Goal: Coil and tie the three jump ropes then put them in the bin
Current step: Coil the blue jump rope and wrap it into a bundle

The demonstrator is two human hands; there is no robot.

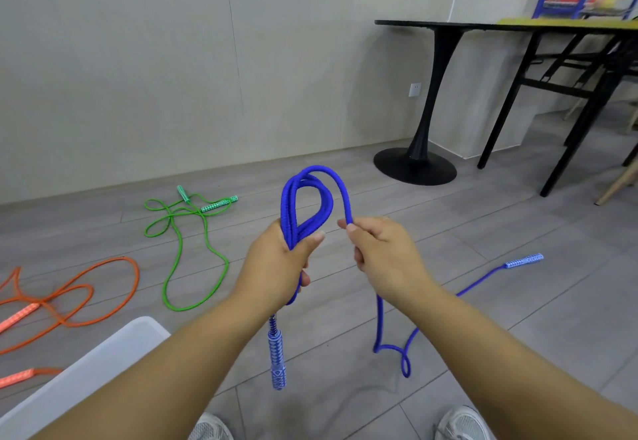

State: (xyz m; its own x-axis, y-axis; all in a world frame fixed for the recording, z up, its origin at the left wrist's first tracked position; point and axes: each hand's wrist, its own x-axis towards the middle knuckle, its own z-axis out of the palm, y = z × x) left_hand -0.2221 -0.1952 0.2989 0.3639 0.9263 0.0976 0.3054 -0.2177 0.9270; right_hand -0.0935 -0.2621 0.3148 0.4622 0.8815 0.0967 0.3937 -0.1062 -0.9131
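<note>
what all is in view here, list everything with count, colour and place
blue jump rope: 1, blue, looped in both hands, tail and far handle on the floor at right
green jump rope: 1, green, loose on the floor, left of centre
orange jump rope: 1, orange, loose on the floor, far left
bin: 1, white, lower left, only a corner shows
pedestal table: 1, black, by the wall
folding table: 1, yellow top, black legs, far right
wall socket: 1, white, on the wall
shoes: 2, pale, bottom edge
left hand: grips the loops
right hand: pinches one strand

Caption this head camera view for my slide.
Left hand holds blue rope loops, right hand pinches its strand; green rope and orange rope lie uncoiled.
</note>
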